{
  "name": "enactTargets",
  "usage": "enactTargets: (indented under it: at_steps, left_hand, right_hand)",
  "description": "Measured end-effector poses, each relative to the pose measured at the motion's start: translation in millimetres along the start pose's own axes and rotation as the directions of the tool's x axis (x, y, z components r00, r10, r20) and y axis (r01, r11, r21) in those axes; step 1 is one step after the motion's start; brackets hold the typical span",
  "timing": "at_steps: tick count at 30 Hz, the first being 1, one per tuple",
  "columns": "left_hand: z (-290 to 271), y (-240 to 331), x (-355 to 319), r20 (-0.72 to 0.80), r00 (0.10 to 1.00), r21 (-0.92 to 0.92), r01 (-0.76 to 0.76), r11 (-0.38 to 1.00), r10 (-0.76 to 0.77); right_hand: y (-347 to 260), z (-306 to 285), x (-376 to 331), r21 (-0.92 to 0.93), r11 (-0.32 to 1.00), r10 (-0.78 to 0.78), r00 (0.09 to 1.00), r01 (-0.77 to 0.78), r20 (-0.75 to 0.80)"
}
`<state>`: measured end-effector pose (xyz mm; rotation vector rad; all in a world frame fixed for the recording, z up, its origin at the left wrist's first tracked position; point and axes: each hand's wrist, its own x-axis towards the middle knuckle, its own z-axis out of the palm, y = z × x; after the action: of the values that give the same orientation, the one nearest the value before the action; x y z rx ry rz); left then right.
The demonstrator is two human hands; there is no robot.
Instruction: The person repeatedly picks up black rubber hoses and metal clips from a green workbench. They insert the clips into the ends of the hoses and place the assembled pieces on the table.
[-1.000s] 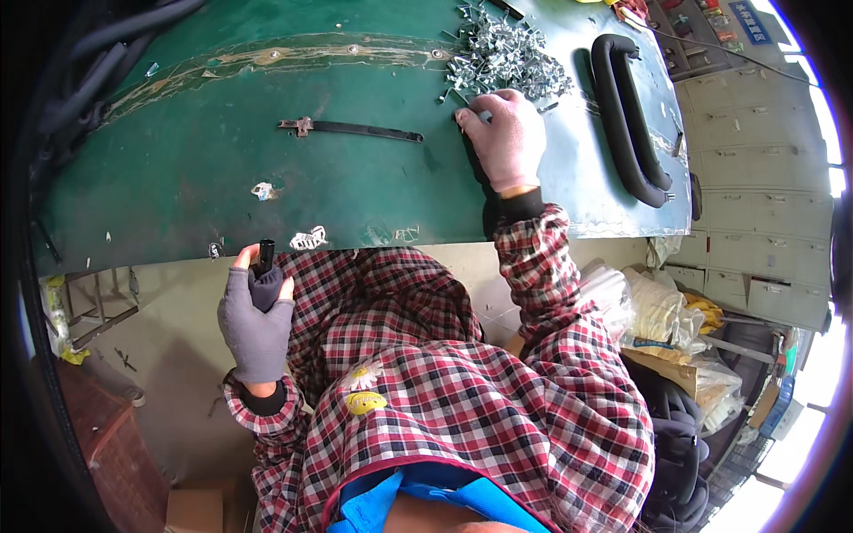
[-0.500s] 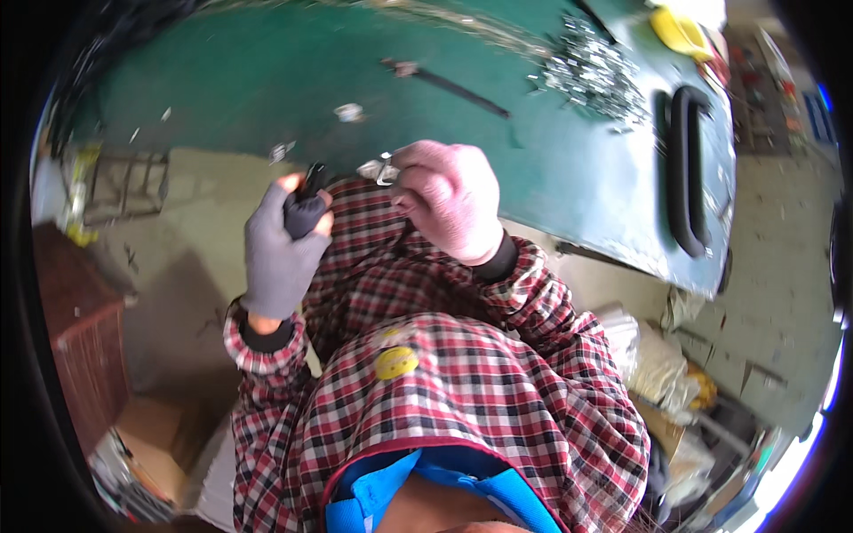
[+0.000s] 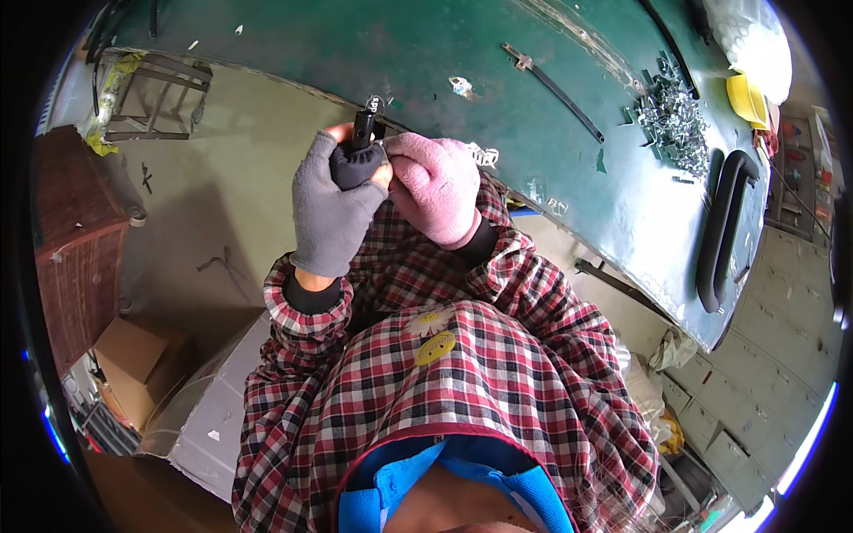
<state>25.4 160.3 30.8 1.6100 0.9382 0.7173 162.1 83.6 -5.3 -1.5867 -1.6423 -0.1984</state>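
My left hand point(image 3: 333, 213), in a grey glove with bare fingertips, is closed around a short black tube-like part point(image 3: 363, 129) with a small hole in its side. Against the lower end of that part presses my right hand point(image 3: 435, 188), in a pink glove, its fingers pinched together. A tiny glint of metal shows at the right fingertips; the glove covers most of the small metal clip there. Both hands are just off the near edge of the green table point(image 3: 400, 58). White printing and a scrap of crumpled white material point(image 3: 482, 155) show beside the right hand.
On the table lie a pile of small metal clips point(image 3: 673, 120), a thin dark strip point(image 3: 564, 99), a long black curved handle point(image 3: 718, 240) and a yellow bowl point(image 3: 746, 99). A wooden cabinet point(image 3: 84, 258), a metal stool point(image 3: 160, 93) and a cardboard box point(image 3: 133, 360) stand at left.
My hands have come together: the right one brought the small metal clip from apart up to the black part in the left. The whole view has swung, so the table things sit farther right.
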Motion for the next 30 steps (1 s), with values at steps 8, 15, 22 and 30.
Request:
enactTargets:
  at_steps: [8,15,22,30]
  left_hand:
    - [-7,-2,-5,0.070,0.991,0.065,-0.115,0.991,0.111]
    - [-3,-1,-13,0.221,0.958,0.177,-0.226,0.958,0.185]
    - [3,-5,-13,0.191,0.965,0.239,-0.223,0.945,0.179]
    - [6,-20,-13,0.120,0.962,0.108,-0.259,0.960,0.246]
  right_hand:
    - [-17,-28,-9,0.667,0.284,0.619,0.663,-0.689,0.421]
    - [-15,-31,-18,0.553,-0.358,0.464,0.371,-0.752,0.805]
    - [-32,-16,-23,0.676,-0.433,0.609,0.359,-0.596,0.707]
    - [-33,-39,-5,0.920,0.118,0.796,0.589,-0.374,0.138]
